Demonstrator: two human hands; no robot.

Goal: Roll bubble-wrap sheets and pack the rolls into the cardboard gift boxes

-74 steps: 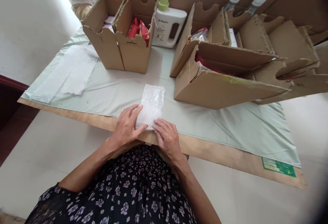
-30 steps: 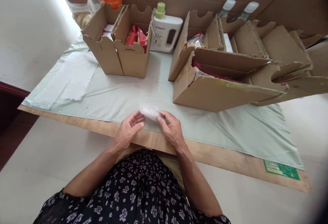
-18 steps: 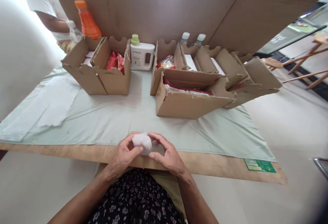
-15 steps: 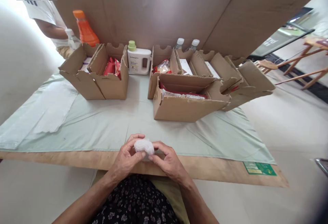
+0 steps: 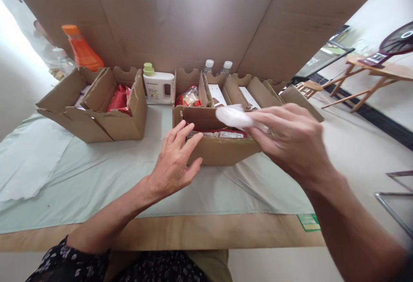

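Observation:
My right hand (image 5: pixel 288 140) is raised above the near cardboard box (image 5: pixel 219 151) and pinches a small white bubble-wrapped bundle (image 5: pixel 234 116) at its fingertips. My left hand (image 5: pixel 176 161) hovers with its fingers spread and nothing in it, its fingertips close to the left front corner of that box. Inside the box lie red and white packets (image 5: pixel 222 134).
Two open cardboard boxes (image 5: pixel 93 118) with red packets (image 5: pixel 118 99) stand at the left. A white bottle with a green cap (image 5: pixel 156 85), an orange bottle (image 5: pixel 80 52) and two clear bottles (image 5: pixel 217 66) stand at the back before a cardboard wall (image 5: pixel 180 19). More boxes (image 5: pixel 245 90) sit behind. A pale green sheet (image 5: pixel 97 179) covers the table.
The flat bubble wrap was rolled into a small bundle at the table edge. My right hand has now lifted it forward over the near box, and my left hand has let go and opened.

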